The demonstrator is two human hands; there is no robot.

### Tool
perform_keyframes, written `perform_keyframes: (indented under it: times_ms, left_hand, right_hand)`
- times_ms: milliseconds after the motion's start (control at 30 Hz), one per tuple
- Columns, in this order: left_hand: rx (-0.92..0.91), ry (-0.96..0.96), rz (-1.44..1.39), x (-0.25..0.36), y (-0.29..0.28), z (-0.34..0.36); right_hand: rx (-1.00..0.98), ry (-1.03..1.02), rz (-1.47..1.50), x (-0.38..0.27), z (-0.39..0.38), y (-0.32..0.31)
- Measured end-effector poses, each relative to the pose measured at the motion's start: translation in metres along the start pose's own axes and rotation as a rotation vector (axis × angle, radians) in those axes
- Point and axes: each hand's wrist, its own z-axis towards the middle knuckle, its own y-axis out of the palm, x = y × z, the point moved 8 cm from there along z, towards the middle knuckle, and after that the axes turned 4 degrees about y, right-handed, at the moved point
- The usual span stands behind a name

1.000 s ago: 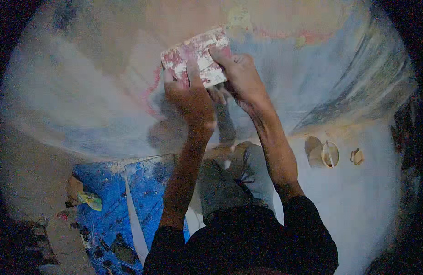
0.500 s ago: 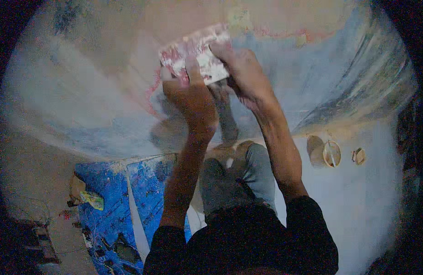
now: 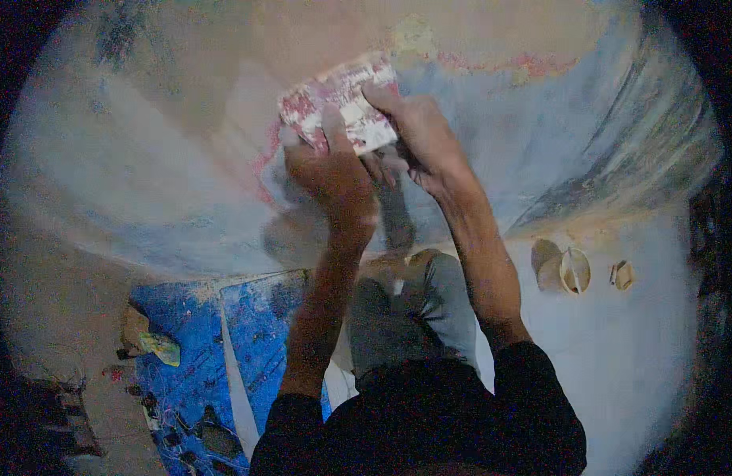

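Upper centre of the frame, the left hand and right hand press a flat, red-smeared whitish rectangular pad against the blue-and-tan painted wall, both grips closed around it; apparently mid-rub, steady pressure needed next.

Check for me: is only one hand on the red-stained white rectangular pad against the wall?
No, both the left hand and the right hand press the red-stained white rectangular pad against the wall.
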Motion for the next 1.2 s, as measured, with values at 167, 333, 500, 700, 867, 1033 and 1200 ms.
perform_keyframes:
  times_ms: [167,333,500,700,867,1033,1200]
  left_hand:
    - [-0.011,-0.071,0.068,-0.005,0.001,0.001]
    - [-0.048,-0.126,-0.065,-0.024,-0.01,-0.01]
    - [-0.227,0.101,-0.366,-0.039,-0.011,-0.032]
    - [-0.269,0.098,0.275,-0.069,-0.029,-0.041]
    - [-0.179,-0.057,-0.243,-0.056,-0.021,-0.037]
    - [-0.173,-0.033,-0.261,-0.05,-0.026,-0.036]
    - [-0.29,0.106,-0.042,-0.047,-0.018,-0.026]
  right_hand:
    - [0.009,-0.076,0.079,-0.008,-0.003,0.001]
    - [0.15,-0.068,-0.27,0.029,-0.014,-0.027]
    - [0.371,-0.124,-0.292,0.067,-0.059,-0.046]
    - [0.441,-0.159,-0.152,0.057,-0.086,-0.027]
    - [0.38,-0.374,-0.163,0.039,-0.092,-0.04]
    - [0.201,-0.631,-0.789,-0.001,-0.111,-0.032]
    - [0.184,-0.763,-1.09,-0.02,-0.105,-0.006]
